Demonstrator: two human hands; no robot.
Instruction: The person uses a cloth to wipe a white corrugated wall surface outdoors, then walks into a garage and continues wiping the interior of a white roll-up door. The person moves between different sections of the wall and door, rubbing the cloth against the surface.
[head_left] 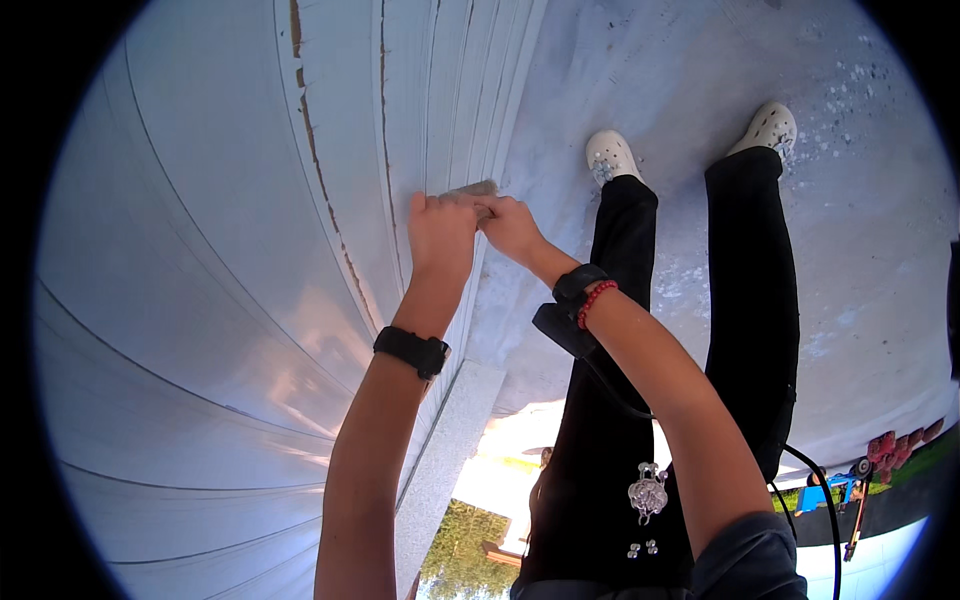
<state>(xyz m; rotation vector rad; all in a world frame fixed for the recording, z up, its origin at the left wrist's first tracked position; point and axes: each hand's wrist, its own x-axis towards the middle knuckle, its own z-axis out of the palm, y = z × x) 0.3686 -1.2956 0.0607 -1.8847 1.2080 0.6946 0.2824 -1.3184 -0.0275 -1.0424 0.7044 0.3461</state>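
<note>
Grey-brown piece (484, 188) | dull, partly hidden | gripped: left hand (440, 232), right hand (514, 230)

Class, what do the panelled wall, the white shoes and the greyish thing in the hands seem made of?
Panelled wall: perhaps coated metal or plastic, glossy; bright reflections.
White shoes: probably moulded foam or rubber, matte; round holes.
Greyish thing: possibly cloth, dull; mostly hidden, so uncertain.
</note>
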